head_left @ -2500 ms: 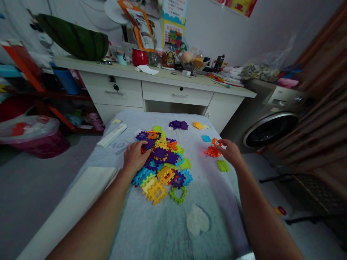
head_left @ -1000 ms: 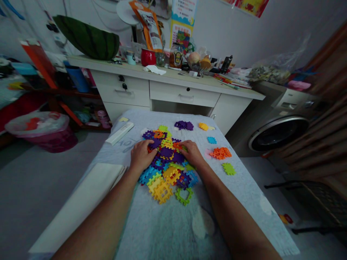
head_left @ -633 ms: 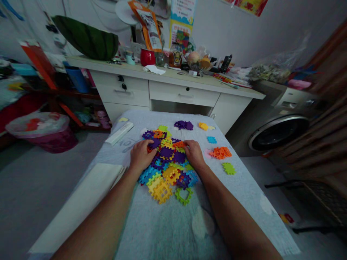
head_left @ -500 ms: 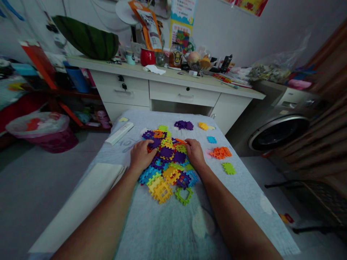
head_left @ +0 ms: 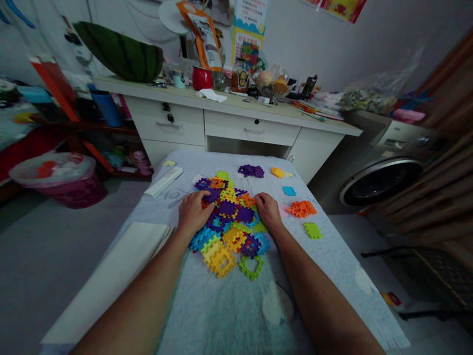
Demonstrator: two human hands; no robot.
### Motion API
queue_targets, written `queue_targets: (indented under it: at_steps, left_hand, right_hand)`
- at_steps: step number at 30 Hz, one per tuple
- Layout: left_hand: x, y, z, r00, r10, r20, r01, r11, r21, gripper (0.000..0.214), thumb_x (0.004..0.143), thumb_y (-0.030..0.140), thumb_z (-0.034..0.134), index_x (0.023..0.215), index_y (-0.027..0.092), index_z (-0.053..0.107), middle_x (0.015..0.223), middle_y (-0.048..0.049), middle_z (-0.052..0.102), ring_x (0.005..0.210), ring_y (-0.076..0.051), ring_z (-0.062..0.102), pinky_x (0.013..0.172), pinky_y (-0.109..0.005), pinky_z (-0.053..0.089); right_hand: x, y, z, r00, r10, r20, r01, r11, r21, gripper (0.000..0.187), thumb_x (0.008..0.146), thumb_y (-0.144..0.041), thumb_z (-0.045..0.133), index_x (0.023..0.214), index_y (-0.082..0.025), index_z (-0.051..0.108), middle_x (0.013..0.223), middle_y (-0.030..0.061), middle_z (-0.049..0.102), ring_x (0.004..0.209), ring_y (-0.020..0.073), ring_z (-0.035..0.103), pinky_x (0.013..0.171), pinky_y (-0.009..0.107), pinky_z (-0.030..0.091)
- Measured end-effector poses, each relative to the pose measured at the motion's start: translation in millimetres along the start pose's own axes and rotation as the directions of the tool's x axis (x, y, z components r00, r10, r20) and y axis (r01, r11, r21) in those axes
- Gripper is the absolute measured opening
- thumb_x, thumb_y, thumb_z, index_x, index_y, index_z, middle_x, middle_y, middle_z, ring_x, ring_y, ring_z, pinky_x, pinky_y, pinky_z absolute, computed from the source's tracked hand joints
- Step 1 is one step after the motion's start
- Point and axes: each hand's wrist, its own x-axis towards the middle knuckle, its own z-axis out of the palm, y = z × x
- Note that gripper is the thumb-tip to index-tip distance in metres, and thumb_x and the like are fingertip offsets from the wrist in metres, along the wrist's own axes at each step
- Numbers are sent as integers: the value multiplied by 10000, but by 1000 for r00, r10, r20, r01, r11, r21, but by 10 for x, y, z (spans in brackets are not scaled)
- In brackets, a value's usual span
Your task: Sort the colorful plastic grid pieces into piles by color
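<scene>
A heap of interlocking plastic tiles (head_left: 229, 231) in purple, yellow, blue, green and orange lies on a pale blue fleece cover (head_left: 221, 315). My left hand (head_left: 192, 213) rests on the heap's left side, fingers curled down over a purple tile (head_left: 213, 196). My right hand (head_left: 269, 212) is at the heap's right side, fingertips closed on an orange tile (head_left: 247, 200). To the right lie small sorted groups: orange tiles (head_left: 301, 208), a green tile (head_left: 312, 230), a blue tile (head_left: 288, 191), yellow tiles (head_left: 277, 172) and purple tiles (head_left: 251, 171).
A white remote (head_left: 163, 182) lies at the cover's far left, a white folded board (head_left: 111, 276) at its left edge. Beyond stand a cluttered white desk (head_left: 236, 125) with a watermelon (head_left: 120, 52), a washing machine (head_left: 380, 182) on the right and a pink bin (head_left: 59, 180) on the left.
My right hand came from the orange group on the right to the heap and took hold of an orange tile there. My left hand stayed on the heap.
</scene>
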Motion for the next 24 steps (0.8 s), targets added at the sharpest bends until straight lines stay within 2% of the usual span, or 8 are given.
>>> queue_targets:
  at_steps: [3,5,8,13,20,24]
  left_hand:
    - [7,-26,21,1000,8,-5,-8,1000,0,330,804,351,597,1115,246,633,1187,-55,659,1163,-284,556,1009,-436,413]
    - [10,-35,29,1000,11,-8,-11,1000,-1,331,803,353,597,1113,244,634,1185,-57,659,1159,-286,558,1007,-438,414]
    - [9,-33,28,1000,11,-7,-11,1000,-1,331,803,352,594,1113,243,635,1185,-59,657,1155,-286,559,1006,-439,416]
    - [12,-30,23,1000,15,-3,-15,1000,0,341,801,355,596,1121,243,634,1191,-61,656,1157,-289,556,1001,-436,419]
    - [12,-30,23,1000,6,-4,-6,1000,-3,333,800,353,591,1111,243,635,1181,-57,660,1150,-289,560,1004,-432,417]
    - [7,-17,13,1000,6,1,-6,1000,1,334,802,362,585,1112,246,631,1187,-56,657,1155,-287,557,1008,-430,415]
  right_hand:
    - [-12,7,-22,993,-77,84,84,994,-74,222,891,-330,548,973,-169,679,912,80,659,860,198,580,812,312,428]
    - [-30,3,-42,984,-122,132,137,985,-109,289,860,-375,612,1049,-166,672,959,89,644,912,213,569,854,333,424]
    - [-45,-3,-57,979,-129,160,149,982,-120,350,845,-407,642,1095,-163,659,986,95,627,930,218,560,870,346,426]
    - [-28,13,-41,986,-105,130,120,987,-110,259,841,-341,654,1031,-165,651,930,82,627,896,215,564,846,350,432]
    - [-28,26,-36,995,-89,46,88,996,10,151,781,-214,647,921,-192,596,868,32,623,812,179,563,787,318,432]
    - [-36,-8,-47,996,-80,37,78,996,43,119,762,-208,622,865,-203,563,858,22,631,817,179,561,775,307,428]
